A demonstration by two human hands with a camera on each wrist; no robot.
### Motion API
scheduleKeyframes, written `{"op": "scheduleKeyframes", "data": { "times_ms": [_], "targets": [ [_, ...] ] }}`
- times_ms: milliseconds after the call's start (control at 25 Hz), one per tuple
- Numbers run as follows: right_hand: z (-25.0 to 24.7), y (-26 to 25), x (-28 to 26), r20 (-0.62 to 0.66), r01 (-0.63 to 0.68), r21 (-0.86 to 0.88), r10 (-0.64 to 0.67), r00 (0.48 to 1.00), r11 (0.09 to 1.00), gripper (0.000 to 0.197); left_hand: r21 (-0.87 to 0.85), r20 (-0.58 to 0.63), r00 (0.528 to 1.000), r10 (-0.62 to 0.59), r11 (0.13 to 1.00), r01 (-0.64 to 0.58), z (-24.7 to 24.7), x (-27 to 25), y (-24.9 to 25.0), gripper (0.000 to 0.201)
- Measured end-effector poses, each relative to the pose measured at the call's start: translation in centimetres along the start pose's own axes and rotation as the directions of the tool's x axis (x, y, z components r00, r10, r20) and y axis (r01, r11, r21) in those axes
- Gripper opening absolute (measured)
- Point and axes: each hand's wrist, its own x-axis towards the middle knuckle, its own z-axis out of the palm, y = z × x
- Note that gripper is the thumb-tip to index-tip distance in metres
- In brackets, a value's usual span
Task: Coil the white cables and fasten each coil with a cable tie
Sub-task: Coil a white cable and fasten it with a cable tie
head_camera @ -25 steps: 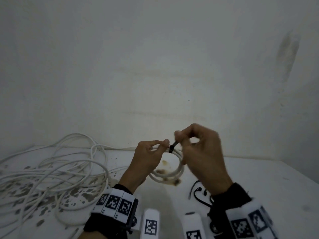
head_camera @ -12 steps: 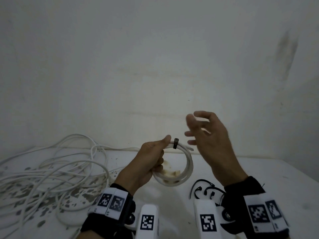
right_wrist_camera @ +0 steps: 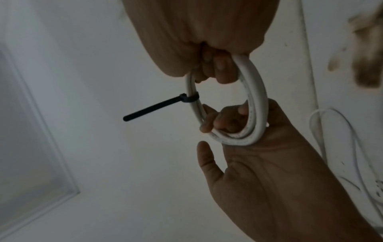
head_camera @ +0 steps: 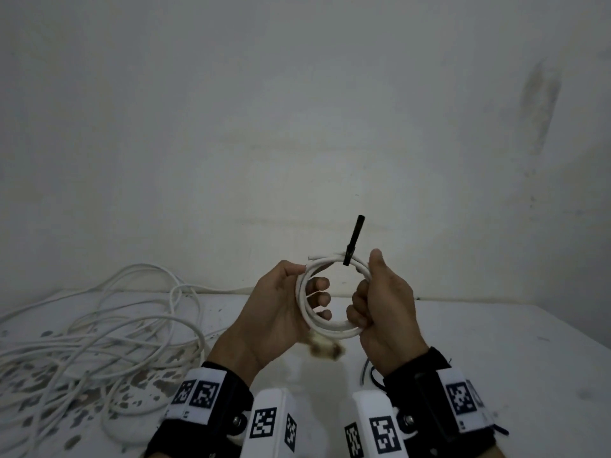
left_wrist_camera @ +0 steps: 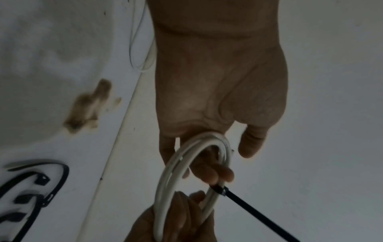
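Here, both hands hold one small coil of white cable (head_camera: 330, 294) up above the white table (head_camera: 496, 352), in front of the pale wall (head_camera: 297, 110). The left hand (head_camera: 281, 312) takes the coil's left side: its fingers (head_camera: 322, 297) pass through the ring and curl round the strands, while the thumb lies along the outside. The right hand (head_camera: 385, 312) grips the right side in a closed fist, thumb pointing up beside the strands. A black cable tie (head_camera: 352, 244) is cinched round the top of the coil between the two hands, and its free tail sticks up and slightly to the right. On the table to the left lies a loose tangle of white cables (head_camera: 99, 332), spread over a patch of flaking, spotted surface. Near the right wrist, on the table, lie a few spare black cable ties (left_wrist_camera: 37, 185); how many is hard to tell, since the left wrist view is blurred there. A brown stain (head_camera: 325, 350) marks the table below the coil.
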Motion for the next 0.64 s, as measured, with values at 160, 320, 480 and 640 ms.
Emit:
{"op": "scheduleKeyframes", "data": {
  "times_ms": [160, 320, 480, 640],
  "targets": [
    [-0.5, -1.1, 0.1, -0.064, -0.033, 0.110, 0.040, 0.997, 0.993, 0.035, -0.045, 0.084, 0.996, 0.022, 0.999, -0.018, -0.2, -0.2, -1.1, 0.046],
    [-0.6, -1.5, 0.0, -0.064, -0.057, 0.188, 0.070, 0.996, 0.980, 0.040, 0.137, -0.094, 0.986, 0.137, 0.983, -0.123, 1.2, 0.3, -2.2, 0.039],
    [0.0, -1.2, -0.8, -0.103, -0.038, 0.179, 0.058, 0.993, 0.983, 0.042, 0.201, -0.350, 0.908, 0.232, 0.965, -0.169, 3.0, 1.0, -3.5, 0.040],
    [0.2, -0.3, -1.2, -0.189, -0.076, 0.106, 0.095, 0.977, 0.991, 0.048, 0.190, -0.547, 0.806, 0.227, 0.971, -0.144, 3.2, 1.2, -4.6, 0.049]
  ]
}}
